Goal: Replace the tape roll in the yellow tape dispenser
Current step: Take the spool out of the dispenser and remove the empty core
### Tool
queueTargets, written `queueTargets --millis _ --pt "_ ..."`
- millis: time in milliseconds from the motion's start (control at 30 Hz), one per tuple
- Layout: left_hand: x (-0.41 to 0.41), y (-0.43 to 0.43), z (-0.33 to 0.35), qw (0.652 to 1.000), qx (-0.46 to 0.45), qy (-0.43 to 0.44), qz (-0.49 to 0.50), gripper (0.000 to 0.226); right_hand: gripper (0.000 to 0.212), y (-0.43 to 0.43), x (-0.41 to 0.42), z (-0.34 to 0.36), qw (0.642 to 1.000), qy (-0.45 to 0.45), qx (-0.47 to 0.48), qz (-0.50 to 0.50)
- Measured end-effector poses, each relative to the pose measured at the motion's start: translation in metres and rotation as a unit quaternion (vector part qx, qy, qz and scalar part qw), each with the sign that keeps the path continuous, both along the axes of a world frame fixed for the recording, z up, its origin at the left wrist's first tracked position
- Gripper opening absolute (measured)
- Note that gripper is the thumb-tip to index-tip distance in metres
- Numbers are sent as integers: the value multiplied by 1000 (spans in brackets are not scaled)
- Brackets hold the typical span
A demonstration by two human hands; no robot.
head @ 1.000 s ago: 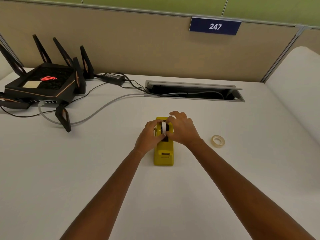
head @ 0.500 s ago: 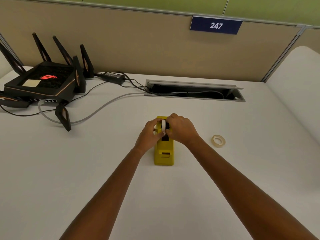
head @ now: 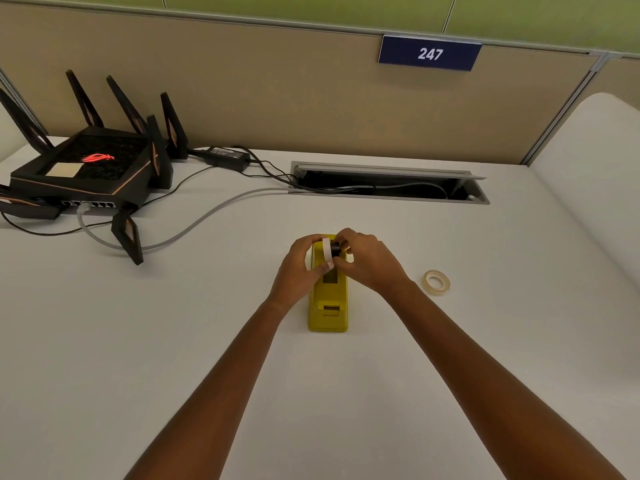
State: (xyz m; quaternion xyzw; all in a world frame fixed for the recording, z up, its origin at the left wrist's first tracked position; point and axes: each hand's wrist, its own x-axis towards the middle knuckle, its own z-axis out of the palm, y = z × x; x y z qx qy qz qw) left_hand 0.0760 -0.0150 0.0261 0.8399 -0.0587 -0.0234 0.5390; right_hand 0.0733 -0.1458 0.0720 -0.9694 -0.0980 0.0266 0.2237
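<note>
While dispenser (head: 328, 303) stands on table (head: 173, 341), white roll (head: 327, 251) is pinched above its rear by left hand (head: 298, 268). Black hub (head: 335, 248), touching white roll, is gripped by right hand (head: 369, 263). Apart, right of dispenser, second roll (head: 436, 282) is seen lying flat.

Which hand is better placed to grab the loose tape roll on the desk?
Right, probably. The loose tape roll lies nearer the right hand, right of the yellow dispenser; the left hand, gripping the white roll, would have to cross. The right hand pinches the black hub, though.
</note>
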Motion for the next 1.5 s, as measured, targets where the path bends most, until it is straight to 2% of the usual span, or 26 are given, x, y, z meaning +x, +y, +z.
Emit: queueTargets --millis 233,400,600,867,1133,1500 --pt "-9 3 0 999 -24 -29 -15 52 32 -6 -17 1 974 18 217 -60" --pt "-18 2 5 997 -52 -54 -19 50 33 -7 -26 -1 947 54 304 -85" --pt "-24 3 8 994 -66 -87 -16 47 34 -7 -35 -2 896 109 420 -94" --pt "-28 3 14 993 -93 -79 -5 40 33 -3 -45 3 851 142 495 -108" --pt "-29 3 14 993 -87 -78 15 36 31 1 -48 7 850 154 490 -119" --pt "-32 2 11 989 -84 -116 42 33 34 6 -50 10 816 163 529 -165"
